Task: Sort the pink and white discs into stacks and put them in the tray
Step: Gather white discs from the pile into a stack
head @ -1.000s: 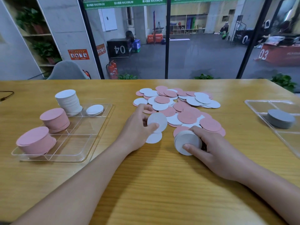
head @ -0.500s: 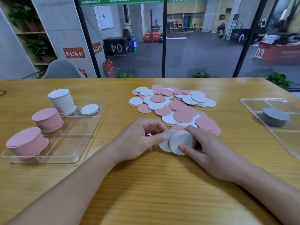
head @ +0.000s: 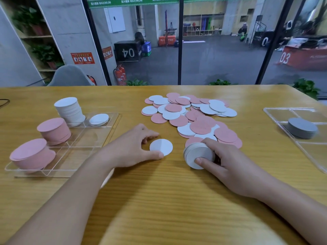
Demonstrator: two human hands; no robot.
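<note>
While the head camera looks down over a wooden table (head: 159,200), the left hand (head: 131,149) at the centre pinches a single white disc (head: 161,147) between thumb and curled fingers, the disc lying flat on or just above the wood. At 3 o'clock from it, the right hand (head: 228,167) grips a short stack of white discs (head: 198,155), tilted on edge, with the thumb pressed on its near face and the fingers wrapped over the top. At 12 o'clock from both hands lies the loose pile of pink and white discs (head: 191,115), overlapping; its near edge touches the held stack. At 9 o'clock sits the clear tray (head: 99,138) with compartments. It holds a tall white stack (head: 69,112) in a far compartment, a low white stack (head: 98,119) beside that at 3 o'clock, a pink stack (head: 54,130) nearer, and a second pink stack (head: 31,156) in the nearest left compartment, its discs slightly fanned. At 3 o'clock near the table edge, a second clear tray (head: 300,147) carries a grey stack (head: 301,128), somewhat blurred.
</note>
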